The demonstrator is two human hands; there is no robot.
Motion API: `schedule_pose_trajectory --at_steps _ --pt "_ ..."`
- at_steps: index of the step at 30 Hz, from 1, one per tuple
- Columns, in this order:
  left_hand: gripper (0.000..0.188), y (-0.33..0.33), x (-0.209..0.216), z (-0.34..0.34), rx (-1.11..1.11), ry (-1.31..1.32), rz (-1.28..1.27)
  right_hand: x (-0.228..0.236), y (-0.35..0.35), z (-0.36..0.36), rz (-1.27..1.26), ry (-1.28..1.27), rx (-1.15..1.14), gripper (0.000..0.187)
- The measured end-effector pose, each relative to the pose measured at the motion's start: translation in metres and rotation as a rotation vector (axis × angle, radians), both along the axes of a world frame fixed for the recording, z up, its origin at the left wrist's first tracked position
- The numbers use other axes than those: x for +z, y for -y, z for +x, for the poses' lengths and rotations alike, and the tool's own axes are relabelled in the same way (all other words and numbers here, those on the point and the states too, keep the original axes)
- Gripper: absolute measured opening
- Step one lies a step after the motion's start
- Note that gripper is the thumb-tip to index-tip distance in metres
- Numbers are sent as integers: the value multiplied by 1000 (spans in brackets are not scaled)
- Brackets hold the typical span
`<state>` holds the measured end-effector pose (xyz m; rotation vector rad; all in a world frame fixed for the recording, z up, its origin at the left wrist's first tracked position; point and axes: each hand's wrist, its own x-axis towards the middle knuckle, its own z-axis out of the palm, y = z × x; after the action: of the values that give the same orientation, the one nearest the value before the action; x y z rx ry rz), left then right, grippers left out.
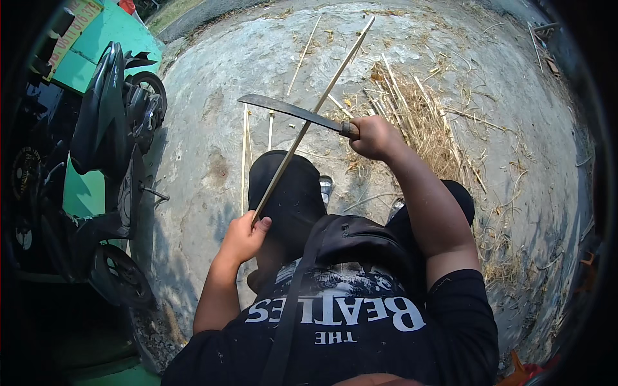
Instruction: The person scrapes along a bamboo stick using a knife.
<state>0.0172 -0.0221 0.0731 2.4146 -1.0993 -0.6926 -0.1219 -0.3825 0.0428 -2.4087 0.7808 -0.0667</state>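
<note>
My left hand [244, 237] is closed round the near end of a long, thin strip of split bamboo [285, 163], which slants up and away to the right. In my right hand [375, 137] is the wooden handle of a machete [290, 109]. Its dark, curved blade points left and crosses the strip about midway, seeming to touch it. The strip passes above my bent left knee [283, 180]. Whether the blade has cut into the bamboo is too small to tell.
A heap of bamboo strips and shavings [421, 119] lies beyond my right knee. Loose strips [245, 161] rest on the concrete ground [199, 180] ahead. A dark motorbike [106, 128] stands at the left, and a black bag [360, 239] lies across my lap.
</note>
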Motion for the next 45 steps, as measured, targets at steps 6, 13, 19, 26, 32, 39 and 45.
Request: schedule_pose_trajectory --at_steps 6,13,19,26,32,39,45 --pt "49 -17 -20 -3 40 140 -105 21 -31 0 -158 -84 195 23" --pt "45 -2 -12 -12 65 257 -72 2 9 -1 -6 -48 -24 23" --pt "42 -6 -14 -12 72 286 -28 9 -26 2 -114 37 175 22" --pt "38 5 -10 -23 79 387 0 -5 20 0 200 -49 49 20" --pt "36 -1 -8 -19 58 350 1 12 -11 -3 9 -53 101 26" --pt "36 2 -12 -17 29 339 -63 -10 21 -9 -71 -5 64 22" --pt "37 2 -3 -17 65 342 8 -1 18 -9 50 -26 -90 23"
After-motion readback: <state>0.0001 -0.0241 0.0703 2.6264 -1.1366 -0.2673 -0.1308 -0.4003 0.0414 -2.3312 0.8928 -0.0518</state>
